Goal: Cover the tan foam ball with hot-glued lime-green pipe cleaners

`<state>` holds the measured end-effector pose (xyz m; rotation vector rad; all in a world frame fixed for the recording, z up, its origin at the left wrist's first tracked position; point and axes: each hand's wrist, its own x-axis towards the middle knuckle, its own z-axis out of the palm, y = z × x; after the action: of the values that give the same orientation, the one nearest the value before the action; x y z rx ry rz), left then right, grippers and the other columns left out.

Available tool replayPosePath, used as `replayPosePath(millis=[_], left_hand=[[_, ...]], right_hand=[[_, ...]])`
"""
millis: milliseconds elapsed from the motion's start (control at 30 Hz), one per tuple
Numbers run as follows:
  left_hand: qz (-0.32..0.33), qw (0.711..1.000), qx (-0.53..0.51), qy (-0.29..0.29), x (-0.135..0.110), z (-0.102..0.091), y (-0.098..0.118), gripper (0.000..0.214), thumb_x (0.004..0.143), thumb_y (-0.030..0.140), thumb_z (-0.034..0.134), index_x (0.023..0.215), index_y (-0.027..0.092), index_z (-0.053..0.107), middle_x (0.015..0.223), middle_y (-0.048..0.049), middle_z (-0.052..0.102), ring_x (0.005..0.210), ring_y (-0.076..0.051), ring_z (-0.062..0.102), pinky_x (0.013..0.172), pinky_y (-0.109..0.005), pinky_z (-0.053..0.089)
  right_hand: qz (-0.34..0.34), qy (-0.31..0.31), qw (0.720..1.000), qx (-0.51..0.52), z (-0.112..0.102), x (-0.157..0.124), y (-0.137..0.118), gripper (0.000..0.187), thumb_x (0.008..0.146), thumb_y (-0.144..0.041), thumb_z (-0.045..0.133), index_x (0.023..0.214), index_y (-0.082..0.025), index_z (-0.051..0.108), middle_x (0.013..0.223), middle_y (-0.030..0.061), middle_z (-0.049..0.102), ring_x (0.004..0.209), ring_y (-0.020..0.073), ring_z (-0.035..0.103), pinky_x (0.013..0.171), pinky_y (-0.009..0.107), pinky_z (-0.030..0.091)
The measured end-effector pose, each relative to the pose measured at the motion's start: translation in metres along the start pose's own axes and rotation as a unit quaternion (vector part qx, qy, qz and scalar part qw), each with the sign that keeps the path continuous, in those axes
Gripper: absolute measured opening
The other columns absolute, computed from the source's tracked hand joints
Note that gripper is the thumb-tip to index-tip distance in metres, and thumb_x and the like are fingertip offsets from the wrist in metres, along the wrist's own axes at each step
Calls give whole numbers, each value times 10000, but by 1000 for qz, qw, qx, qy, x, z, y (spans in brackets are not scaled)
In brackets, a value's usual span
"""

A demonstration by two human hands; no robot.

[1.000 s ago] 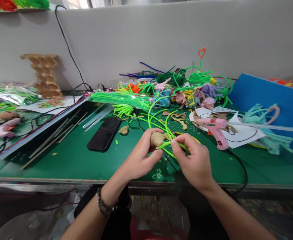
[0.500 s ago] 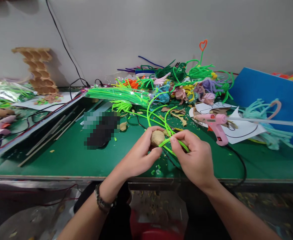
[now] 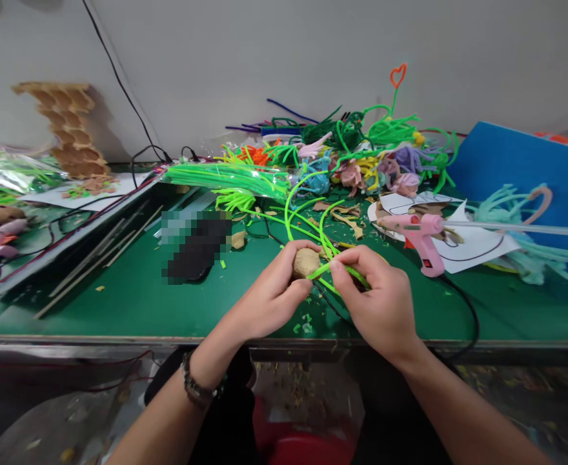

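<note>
My left hand [image 3: 277, 290] is closed around a rounded tan lump [image 3: 306, 263] with a rough surface; its exact material I cannot make out. My right hand [image 3: 378, 300] pinches a bright green pipe cleaner [image 3: 319, 272] between thumb and fingertips. One end of that pipe cleaner reaches the right side of the lump, near my left thumb; whether it is attached I cannot tell. More green pipe cleaners [image 3: 288, 210] curve up behind both hands, and part of them is hidden by my right fingers.
A pink glue gun [image 3: 424, 242] lies on white paper at right, its cord trailing forward. A blurred dark object [image 3: 199, 248] lies left of my hands. Behind are a bag of green pipe cleaners [image 3: 226, 177], colourful pipe-cleaner bundles [image 3: 361, 165] and a blue board [image 3: 507, 168].
The camera view has shifted slightly, so the table appears a little higher. Both hands keep nearly the same pose, with the lump and the green pipe cleaner still held.
</note>
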<state>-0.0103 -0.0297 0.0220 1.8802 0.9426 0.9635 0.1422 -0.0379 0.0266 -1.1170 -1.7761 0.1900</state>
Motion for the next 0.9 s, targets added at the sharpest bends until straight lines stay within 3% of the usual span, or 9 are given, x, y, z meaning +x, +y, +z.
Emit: replayPosePath(millis=[200, 333, 467, 567, 733, 900], left_hand=[[6, 1000, -4, -3, 0, -1, 2, 343, 746, 128, 362, 1084, 180, 395, 946, -24, 478, 828, -155, 448, 750, -279, 383], [17, 1000, -7, -9, -1, -2, 4, 353, 733, 135, 359, 1082, 173, 389, 970, -35, 481, 845, -160, 450, 767, -293, 384], [16, 1000, -10, -10, -3, -2, 5, 508, 717, 147, 370, 1221, 154, 308, 1001, -53, 475, 854, -170, 449, 779, -315, 385], [17, 1000, -19, -16, -4, -1, 5, 614, 721, 157, 372, 1315, 158, 217, 1016, -57, 471, 858, -175, 448, 798, -329, 386], [15, 999, -25, -35, -5, -2, 6, 652, 749, 151, 367, 1370, 164, 167, 1045, -55, 484, 904, -181, 451, 847, -329, 375], [15, 999, -10, -40, -6, -3, 7, 670, 763, 148, 369, 1393, 155, 140, 1037, -56, 495, 886, -176, 460, 828, -313, 388]], right_hand=[[-6, -10, 1000, 22, -1, 1, 0, 123, 793, -154, 527, 672, -173, 533, 481, -89, 458, 354, 15, 337, 340, 140, 258], [-3, -12, 999, 49, -2, 1, 1, 88, 784, -162, 540, 698, -177, 547, 594, -56, 582, 446, 28, 488, 404, 116, 375], [11, -3, 998, 66, -3, 1, 2, 65, 759, -194, 568, 698, -190, 545, 632, -40, 611, 543, 67, 580, 492, 141, 477], [-14, -8, 998, 60, -6, 2, 2, 52, 743, -199, 587, 704, -197, 552, 648, -34, 625, 547, 77, 580, 481, 159, 474], [-109, -23, 993, 44, -11, 4, 4, 26, 755, -190, 593, 734, -205, 598, 653, -24, 635, 544, 85, 536, 470, 208, 413], [-105, -32, 993, 50, -12, 4, 2, 70, 761, -171, 609, 695, -196, 600, 586, -40, 585, 492, 69, 444, 462, 219, 345]])
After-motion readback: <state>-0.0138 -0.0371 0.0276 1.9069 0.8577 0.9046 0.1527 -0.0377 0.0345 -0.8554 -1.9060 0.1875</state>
